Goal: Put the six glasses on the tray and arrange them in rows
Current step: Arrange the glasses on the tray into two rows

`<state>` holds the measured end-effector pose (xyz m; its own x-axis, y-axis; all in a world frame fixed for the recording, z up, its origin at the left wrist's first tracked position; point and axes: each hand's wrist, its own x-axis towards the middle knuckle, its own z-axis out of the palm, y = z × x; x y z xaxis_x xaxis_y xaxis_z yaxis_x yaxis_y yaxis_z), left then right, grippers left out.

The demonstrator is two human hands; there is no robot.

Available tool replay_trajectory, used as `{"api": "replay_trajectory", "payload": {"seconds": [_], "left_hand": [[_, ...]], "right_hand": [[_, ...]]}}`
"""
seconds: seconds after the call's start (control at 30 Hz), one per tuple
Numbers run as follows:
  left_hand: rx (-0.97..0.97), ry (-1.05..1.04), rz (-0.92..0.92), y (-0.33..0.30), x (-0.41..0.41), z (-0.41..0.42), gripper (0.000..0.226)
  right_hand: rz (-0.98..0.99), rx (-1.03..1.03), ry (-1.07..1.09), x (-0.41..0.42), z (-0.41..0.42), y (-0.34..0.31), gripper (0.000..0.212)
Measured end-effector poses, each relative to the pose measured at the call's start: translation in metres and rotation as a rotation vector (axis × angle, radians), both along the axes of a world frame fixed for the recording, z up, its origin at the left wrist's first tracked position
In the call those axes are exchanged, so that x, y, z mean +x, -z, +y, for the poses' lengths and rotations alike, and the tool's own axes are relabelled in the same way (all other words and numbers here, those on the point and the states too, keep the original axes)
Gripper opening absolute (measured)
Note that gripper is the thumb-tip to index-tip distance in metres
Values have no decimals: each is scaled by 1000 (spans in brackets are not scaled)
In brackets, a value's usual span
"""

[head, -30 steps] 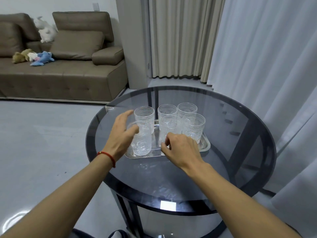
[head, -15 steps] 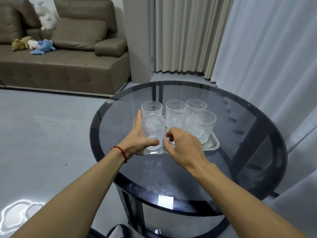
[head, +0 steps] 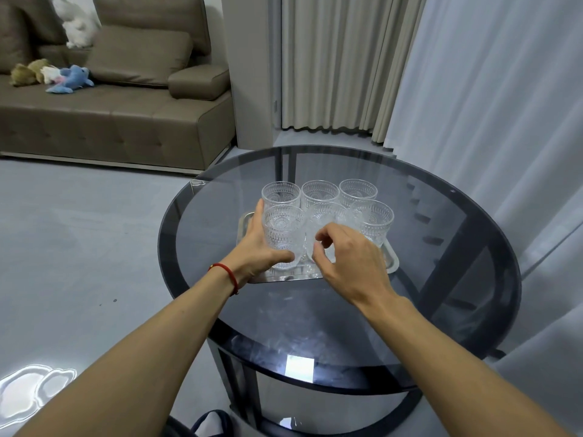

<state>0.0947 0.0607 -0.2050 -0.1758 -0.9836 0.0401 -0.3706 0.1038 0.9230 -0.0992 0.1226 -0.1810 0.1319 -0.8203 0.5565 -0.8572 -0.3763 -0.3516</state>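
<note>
Several clear patterned glasses stand in two rows on a silver tray (head: 391, 261) on the round dark glass table (head: 441, 222). The far row holds a left glass (head: 280, 192), a middle glass (head: 319, 193) and a right glass (head: 358, 189). In the near row, my left hand (head: 257, 247) wraps the near-left glass (head: 282, 228), thumb under its base side. My right hand (head: 350, 257) hovers with curled, parted fingers just in front of the near-middle glass (head: 321, 219), holding nothing. The near-right glass (head: 372, 220) stands free.
A brown sofa (head: 110, 115) with soft toys (head: 69, 78) stands at the back left. Beige and white curtains (head: 473, 74) hang behind and to the right of the table. Grey floor lies to the left. A dark bag (head: 205, 424) sits by the table's base.
My left hand closed around the near-left glass and set it close beside the near-middle glass. My right hand's fingers came off the near-middle glass and drew slightly back.
</note>
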Motion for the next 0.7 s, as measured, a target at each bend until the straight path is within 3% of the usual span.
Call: {"api": "replay_trajectory", "payload": {"seconds": [0.17, 0.4, 0.5, 0.6, 0.7], "left_hand": [[2, -17, 32, 3, -1, -1, 128], [-4, -20, 35, 5, 0, -2, 124], [-10, -27, 30, 5, -1, -2, 125], [-8, -31, 32, 4, -1, -3, 125], [-13, -42, 37, 3, -3, -2, 124]], "right_hand": [[-84, -159, 81, -17, -2, -11, 12], [-286, -180, 206, -47, -9, -5, 9], [-411, -92, 305, -57, -13, 3, 29], [-544, 134, 316, -63, -16, 9, 51], [-623, 329, 269, -67, -20, 15, 61]]}}
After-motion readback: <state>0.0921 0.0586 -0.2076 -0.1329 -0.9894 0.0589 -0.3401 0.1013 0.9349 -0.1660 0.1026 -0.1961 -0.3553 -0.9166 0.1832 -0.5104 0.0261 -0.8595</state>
